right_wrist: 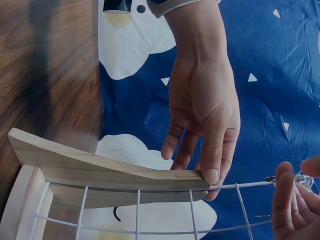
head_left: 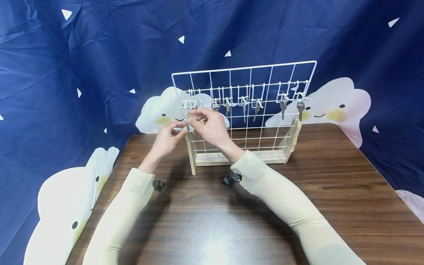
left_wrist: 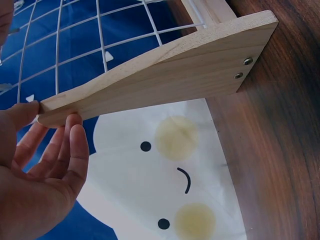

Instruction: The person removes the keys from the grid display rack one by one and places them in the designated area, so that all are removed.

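Observation:
A white wire grid rack (head_left: 246, 129) stands on wooden side supports. My left hand (head_left: 169, 138) pinches the upper end of the left wooden support (left_wrist: 165, 75) between thumb and fingers. At the grid's left end, my right hand (head_left: 212, 127) has its thumb and index finger at a key on a ring (head_left: 186, 106), partly hidden by the fingers. Beside it hangs another key ring (head_left: 197, 104). Further right, several keys hang from white hooks, among them a silver key (head_left: 256, 110), a grey key (head_left: 283, 108) and a dark key (head_left: 300, 108).
The rack's wooden base (head_left: 271, 158) rests on a brown wood-grain table (head_left: 198, 221). Behind it hangs a blue cloth (head_left: 116, 48) with white clouds and triangles. A dark wrist strap (head_left: 158, 184) sits at the left sleeve, and another dark strap (head_left: 233, 179) at the right.

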`<state>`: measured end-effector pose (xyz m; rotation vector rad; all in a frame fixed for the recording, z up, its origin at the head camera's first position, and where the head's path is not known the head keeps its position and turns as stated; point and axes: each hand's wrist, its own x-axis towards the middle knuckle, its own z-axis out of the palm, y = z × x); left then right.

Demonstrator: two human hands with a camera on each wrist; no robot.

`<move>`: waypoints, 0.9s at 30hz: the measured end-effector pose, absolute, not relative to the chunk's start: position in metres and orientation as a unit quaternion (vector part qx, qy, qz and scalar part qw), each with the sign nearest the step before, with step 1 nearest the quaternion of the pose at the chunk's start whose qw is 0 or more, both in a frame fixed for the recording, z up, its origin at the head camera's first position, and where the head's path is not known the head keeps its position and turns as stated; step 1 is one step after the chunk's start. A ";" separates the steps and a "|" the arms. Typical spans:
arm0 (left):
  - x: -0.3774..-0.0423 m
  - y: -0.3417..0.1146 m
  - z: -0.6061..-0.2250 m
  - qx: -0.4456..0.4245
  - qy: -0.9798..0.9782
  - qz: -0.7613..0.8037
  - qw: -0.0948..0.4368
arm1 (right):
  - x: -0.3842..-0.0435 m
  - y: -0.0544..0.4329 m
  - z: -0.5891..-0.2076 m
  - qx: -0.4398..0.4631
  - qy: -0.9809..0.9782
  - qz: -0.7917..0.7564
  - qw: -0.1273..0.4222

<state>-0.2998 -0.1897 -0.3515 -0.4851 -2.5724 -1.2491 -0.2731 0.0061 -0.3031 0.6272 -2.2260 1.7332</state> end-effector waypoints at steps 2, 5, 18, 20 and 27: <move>-0.300 -0.190 -0.352 -0.167 -0.880 -0.428 0.120 | -0.274 0.005 -0.303 0.213 -0.764 0.597 0.120; -0.300 -0.190 -0.352 -0.167 -0.880 -0.428 0.120 | -0.275 0.004 -0.303 0.211 -0.765 0.597 0.114; -0.300 -0.190 -0.352 -0.160 -0.883 -0.425 0.116 | -0.276 0.002 -0.301 0.211 -0.787 0.564 0.133; -0.301 -0.190 -0.352 -0.160 -0.883 -0.426 0.116 | -0.276 0.002 -0.301 0.211 -0.788 0.563 0.136; -0.301 -0.189 -0.352 -0.165 -0.882 -0.424 0.122 | -0.276 0.001 -0.300 0.207 -0.786 0.565 0.138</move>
